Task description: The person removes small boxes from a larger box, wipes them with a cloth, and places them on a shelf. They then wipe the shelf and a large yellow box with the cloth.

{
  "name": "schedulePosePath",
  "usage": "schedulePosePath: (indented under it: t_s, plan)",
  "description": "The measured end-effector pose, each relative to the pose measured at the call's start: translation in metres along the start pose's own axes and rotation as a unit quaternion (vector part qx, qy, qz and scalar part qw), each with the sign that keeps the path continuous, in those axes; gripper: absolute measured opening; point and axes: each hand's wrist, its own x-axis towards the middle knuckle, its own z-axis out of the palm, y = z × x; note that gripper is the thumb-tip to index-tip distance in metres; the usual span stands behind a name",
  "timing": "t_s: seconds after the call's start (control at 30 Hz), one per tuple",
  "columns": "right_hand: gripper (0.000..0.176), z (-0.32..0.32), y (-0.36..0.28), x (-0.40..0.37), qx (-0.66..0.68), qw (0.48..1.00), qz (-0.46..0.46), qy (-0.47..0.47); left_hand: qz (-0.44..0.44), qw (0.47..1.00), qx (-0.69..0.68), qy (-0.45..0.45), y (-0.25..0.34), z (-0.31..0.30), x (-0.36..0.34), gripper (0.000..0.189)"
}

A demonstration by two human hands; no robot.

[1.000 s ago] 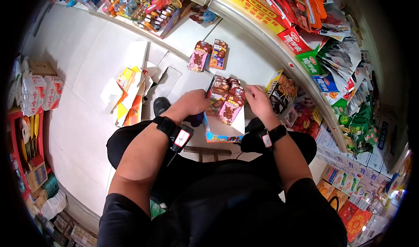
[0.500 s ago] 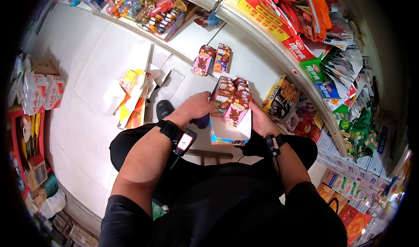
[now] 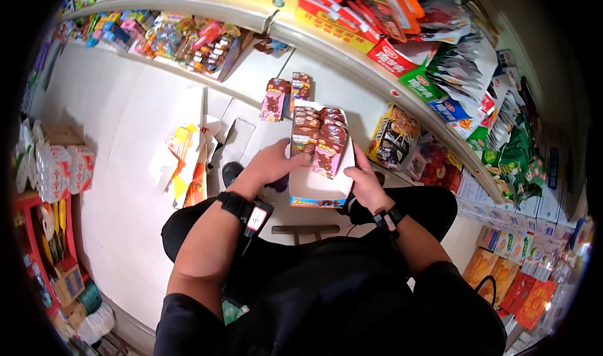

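Note:
A white-lined open display box with a blue lower edge is held in front of me, tilted so that its inside shows. Two rows of small brown snack packets stand in its far part, the nearest being a pink-and-brown packet. My left hand grips the box's left side, its thumb reaching over the rim against the packets. On the right side, my right hand is closed round the wall, thumb at the rim. Beyond the box, a pink packet and an orange-and-purple packet stand on the low white shelf.
Torn cardboard lies on the floor to the left. A shelf edge with bagged snacks curves overhead to the right. A yellow-and-black snack box stands beneath it. A small stool is between my legs.
The view has turned, and the shelf goods appear further left. In the display box the packets now sit in neater rows. My left thumb has moved over the near packets.

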Motion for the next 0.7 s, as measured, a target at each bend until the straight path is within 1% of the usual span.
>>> schedulePosePath:
  t_s: [0.07,0.1,0.13,0.2,0.23,0.27,0.33,0.37,0.4,0.43,0.47,0.5,0.57,0.6,0.63,0.67,0.7]
  plan:
    - [0.077,0.009,0.002,-0.001,0.026,0.999,-0.026,0.014,-0.019,0.998,0.034,-0.043,0.011,-0.002,-0.009,0.106]
    - [0.078,0.012,0.003,-0.003,0.015,0.999,-0.036,0.016,-0.036,0.997,0.047,-0.054,0.009,0.000,-0.008,0.099]
    - [0.078,0.015,0.002,-0.005,0.021,0.999,-0.042,0.021,-0.034,0.996,0.056,-0.059,0.003,0.002,-0.006,0.099]
    - [0.079,0.017,0.001,-0.009,-0.067,0.997,-0.046,0.009,0.001,0.995,-0.031,-0.091,-0.013,0.006,0.002,0.070]
    - [0.083,0.009,0.009,-0.008,-0.091,0.995,-0.048,-0.004,0.007,0.994,-0.057,-0.098,-0.020,0.010,0.004,0.066]
    - [0.083,0.005,0.009,-0.007,-0.088,0.995,-0.052,0.002,0.009,0.993,-0.051,-0.102,-0.019,0.010,0.003,0.066]
    - [0.087,-0.003,0.004,-0.001,-0.208,0.976,-0.070,0.017,0.025,0.994,-0.051,-0.094,-0.016,0.009,0.002,0.066]
    - [0.089,-0.009,-0.005,0.005,-0.292,0.950,-0.107,0.029,0.027,0.994,-0.046,-0.097,-0.015,0.009,0.003,0.066]
    - [0.084,-0.005,-0.015,0.008,-0.243,0.961,-0.122,0.040,0.017,0.995,-0.030,-0.091,-0.014,0.010,0.004,0.066]
    - [0.074,-0.006,-0.026,0.013,-0.361,0.909,-0.202,0.054,0.008,0.996,-0.013,-0.084,-0.015,0.011,0.004,0.066]
    - [0.065,-0.008,-0.036,0.017,-0.472,0.834,-0.277,0.068,0.009,0.996,-0.010,-0.086,-0.020,0.013,0.007,0.066]
    - [0.065,-0.007,-0.045,0.018,-0.470,0.835,-0.278,0.071,0.021,0.997,-0.003,-0.077,-0.026,0.017,0.010,0.066]
    - [0.041,-0.003,-0.059,0.017,-0.599,0.745,-0.277,0.097,0.033,0.997,0.006,-0.069,-0.029,0.018,0.012,0.066]
    - [0.041,0.000,-0.065,0.016,-0.598,0.746,-0.277,0.098,0.053,0.996,0.036,-0.057,-0.027,0.017,0.010,0.067]
    - [0.034,0.004,-0.070,0.016,-0.591,0.771,-0.219,0.091,0.071,0.994,0.065,-0.043,-0.025,0.016,0.008,0.068]
    - [0.027,0.006,-0.072,0.016,-0.582,0.794,-0.159,0.082,0.070,0.995,0.065,-0.043,-0.023,0.015,0.006,0.068]
    - [0.027,0.007,-0.071,0.015,-0.582,0.794,-0.159,0.081,0.068,0.993,0.094,-0.032,-0.022,0.014,0.005,0.068]
